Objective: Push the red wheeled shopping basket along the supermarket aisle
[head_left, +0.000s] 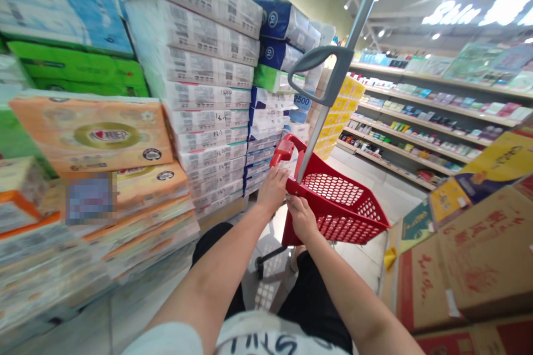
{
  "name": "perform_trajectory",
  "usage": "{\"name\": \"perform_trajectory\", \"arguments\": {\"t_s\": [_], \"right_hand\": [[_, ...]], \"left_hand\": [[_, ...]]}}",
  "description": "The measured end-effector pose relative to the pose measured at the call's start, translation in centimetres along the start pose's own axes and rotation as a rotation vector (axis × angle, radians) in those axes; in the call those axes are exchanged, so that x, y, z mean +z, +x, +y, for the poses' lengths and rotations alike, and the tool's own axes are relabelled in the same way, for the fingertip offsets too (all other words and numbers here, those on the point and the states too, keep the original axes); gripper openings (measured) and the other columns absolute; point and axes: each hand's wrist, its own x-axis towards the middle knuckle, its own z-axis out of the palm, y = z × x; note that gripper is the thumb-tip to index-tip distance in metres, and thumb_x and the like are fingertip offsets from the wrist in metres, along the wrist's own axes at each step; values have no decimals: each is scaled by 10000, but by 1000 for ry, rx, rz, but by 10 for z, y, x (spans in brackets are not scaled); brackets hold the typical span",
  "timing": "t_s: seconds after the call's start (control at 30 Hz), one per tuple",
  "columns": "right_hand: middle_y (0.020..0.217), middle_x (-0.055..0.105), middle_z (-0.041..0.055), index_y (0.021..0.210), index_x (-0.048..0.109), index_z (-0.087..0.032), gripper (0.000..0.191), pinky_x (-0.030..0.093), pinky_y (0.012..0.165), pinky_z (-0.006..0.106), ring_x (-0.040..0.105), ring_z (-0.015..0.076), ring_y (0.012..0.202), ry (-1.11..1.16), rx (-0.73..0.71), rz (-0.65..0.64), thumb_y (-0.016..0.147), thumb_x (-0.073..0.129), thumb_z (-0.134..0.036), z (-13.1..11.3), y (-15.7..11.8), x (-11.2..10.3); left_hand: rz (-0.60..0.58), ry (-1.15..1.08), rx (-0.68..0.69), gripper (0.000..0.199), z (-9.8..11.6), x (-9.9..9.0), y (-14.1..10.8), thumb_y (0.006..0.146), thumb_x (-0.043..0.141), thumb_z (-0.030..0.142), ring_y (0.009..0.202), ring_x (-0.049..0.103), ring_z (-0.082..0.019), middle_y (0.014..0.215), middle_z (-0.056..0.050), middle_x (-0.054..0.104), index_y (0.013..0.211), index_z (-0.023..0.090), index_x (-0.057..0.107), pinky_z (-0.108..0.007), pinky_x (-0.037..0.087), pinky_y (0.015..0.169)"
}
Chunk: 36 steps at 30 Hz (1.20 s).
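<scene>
gripping the red cart [335, 205] by its near end, with left hand [273, 188] and right hand [302, 217] curled onto it; stretching lengthwise forward and rightward from both, nearer the right hand.

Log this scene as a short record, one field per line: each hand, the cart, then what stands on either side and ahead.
Left hand: holds the near rim of the red shopping cart, beside its red handle; left hand
Right hand: on the same rim, lower and to the right; right hand
Cart: red shopping cart, perforated sides, grey pole rising from its near end
Left side: orange packs and stacked white packs
Right side: cardboard boxes
Ahead: stocked shelves
</scene>
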Motion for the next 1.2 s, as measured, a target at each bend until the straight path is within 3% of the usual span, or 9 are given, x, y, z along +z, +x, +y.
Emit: {"name": "perform_trajectory", "arguments": {"t_s": [0.2,0.37,0.5,0.7,0.9,1.07,1.2], "right_hand": [[1299,563,98,1362,517,-191,423,414,1078,395,457,208,1245,60,-23,190,970,365,-138,15,22,-19],[1282,585,85,1326,555,-180,419,407,1086,382,459,202,1241,53,-83,147,959,368,-104,23,35,-34],[1320,555,108,1352,530,-172,433,363,1123,430,395,230,1310,-21,-33,208,950,386,-107,27,51,-43],[1425,482,63,1391,484,-159,482,329,1141,433,281,261,1392,-135,-187,103,923,388,-92,33,60,-46],[1464,438,33,1443,413,-205,498,306,1147,401,340,217,1360,-141,-99,145,956,356,-121,43,90,-66],[1430,483,38,1426,438,-191,480,322,1133,391,374,209,1334,-150,-183,127,959,357,-119,38,94,-72],[1446,461,43,1452,402,-203,507,334,1116,382,399,218,1298,-150,-59,202,953,362,-118,40,107,-81]], "left_hand": [[36,31,0,403,-1,2,-2,910,428,96,1366,381,-241,1327,-97,574,1295,148,534,-453,326,1146],[58,41,-5,374,2,2,-2,942,410,135,1360,391,-254,1318,-102,582,1293,139,537,-470,355,1122],[89,28,-19,352,4,4,-2,977,382,221,1350,401,-262,1300,-92,595,1279,148,548,-478,357,1117],[101,6,-18,368,5,3,-3,986,358,258,1363,381,-254,1306,-96,591,1275,147,555,-474,347,1128],[102,6,-40,374,9,-3,-3,980,346,247,1351,398,-254,1300,-84,599,1262,150,571,-475,316,1145],[96,5,-28,366,10,-5,-6,968,385,265,1340,409,-262,1295,-89,603,1246,129,581,-470,313,1149],[113,-11,-11,364,10,-7,-6,974,375,274,1343,408,-252,1287,-96,605,1250,155,581,-474,347,1130]]}}
